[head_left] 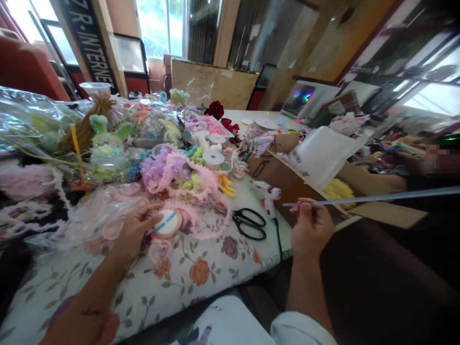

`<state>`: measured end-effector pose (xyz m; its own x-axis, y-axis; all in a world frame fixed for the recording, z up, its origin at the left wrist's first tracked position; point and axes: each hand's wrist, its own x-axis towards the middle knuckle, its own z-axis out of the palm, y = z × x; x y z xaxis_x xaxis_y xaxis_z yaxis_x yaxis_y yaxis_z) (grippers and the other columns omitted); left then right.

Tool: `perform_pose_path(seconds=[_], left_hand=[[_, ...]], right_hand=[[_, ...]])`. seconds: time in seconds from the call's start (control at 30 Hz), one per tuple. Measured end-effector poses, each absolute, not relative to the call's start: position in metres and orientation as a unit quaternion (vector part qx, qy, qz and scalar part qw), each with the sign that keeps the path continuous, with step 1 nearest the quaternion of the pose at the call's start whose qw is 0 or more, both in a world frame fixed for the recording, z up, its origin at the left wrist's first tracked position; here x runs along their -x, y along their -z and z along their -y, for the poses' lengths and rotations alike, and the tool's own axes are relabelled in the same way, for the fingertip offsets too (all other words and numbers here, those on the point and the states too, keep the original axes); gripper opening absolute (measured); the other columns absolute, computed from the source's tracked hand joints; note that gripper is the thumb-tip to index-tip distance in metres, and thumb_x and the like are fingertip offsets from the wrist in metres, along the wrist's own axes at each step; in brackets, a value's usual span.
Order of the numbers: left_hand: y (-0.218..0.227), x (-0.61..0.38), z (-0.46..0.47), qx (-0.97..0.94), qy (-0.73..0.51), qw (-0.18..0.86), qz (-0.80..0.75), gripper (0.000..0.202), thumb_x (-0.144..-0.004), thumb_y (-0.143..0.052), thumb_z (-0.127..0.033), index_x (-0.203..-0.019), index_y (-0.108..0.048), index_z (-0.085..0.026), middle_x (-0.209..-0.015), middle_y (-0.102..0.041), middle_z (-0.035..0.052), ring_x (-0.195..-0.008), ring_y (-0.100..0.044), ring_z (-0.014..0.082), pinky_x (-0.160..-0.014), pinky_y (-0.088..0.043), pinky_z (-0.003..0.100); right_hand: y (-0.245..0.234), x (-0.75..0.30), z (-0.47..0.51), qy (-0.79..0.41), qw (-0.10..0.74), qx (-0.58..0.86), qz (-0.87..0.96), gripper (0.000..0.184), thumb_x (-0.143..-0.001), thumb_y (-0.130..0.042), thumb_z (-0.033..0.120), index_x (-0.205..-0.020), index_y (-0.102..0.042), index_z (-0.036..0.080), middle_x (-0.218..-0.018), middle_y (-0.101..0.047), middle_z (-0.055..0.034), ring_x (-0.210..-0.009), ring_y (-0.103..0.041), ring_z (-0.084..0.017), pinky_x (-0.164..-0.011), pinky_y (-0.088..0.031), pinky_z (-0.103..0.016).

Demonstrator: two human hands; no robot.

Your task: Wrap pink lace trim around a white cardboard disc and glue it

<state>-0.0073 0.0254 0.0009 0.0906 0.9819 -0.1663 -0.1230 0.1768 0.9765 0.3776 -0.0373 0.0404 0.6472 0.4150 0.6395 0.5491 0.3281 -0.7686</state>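
Observation:
My left hand (pixel 135 227) rests on the floral tablecloth (pixel 179 282), its fingers closed round a white spool (pixel 167 223) with pink frilly ribbon (pixel 201 220) trailing from it. My right hand (pixel 311 225) is raised off the table's near edge. It pinches one end of a long thin pale blue strip (pixel 373 197) that stretches off to the right. Black scissors (pixel 248 223) and a white glue gun (pixel 268 195) lie between the two hands.
Heaps of lace, ribbon and plastic bags (pixel 43 124) cover the table's left and back. White spools (pixel 213 156) stand in the middle. An open cardboard box (pixel 287 182) holds a white packet (pixel 323 153) and yellow fluff (pixel 338 189). Another person's arm (pixel 391 182) is at right.

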Motion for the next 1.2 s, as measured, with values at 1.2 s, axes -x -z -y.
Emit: perform_pose_path(seconds=[1.2], left_hand=[[0.002, 0.007, -0.027, -0.424, -0.457, 0.578, -0.527, 0.052, -0.058, -0.085, -0.032, -0.106, -0.071, -0.017, -0.089, -0.072, 0.0049, -0.071, -0.062, 0.0134, -0.061, -0.051, 0.021]], right_hand=[[-0.018, -0.424, 0.017, 0.113, 0.508, 0.65, 0.553, 0.023, -0.09, -0.053, 0.039, -0.087, -0.063, 0.018, -0.082, -0.07, -0.0074, -0.077, -0.069, -0.021, -0.075, -0.056, -0.037]])
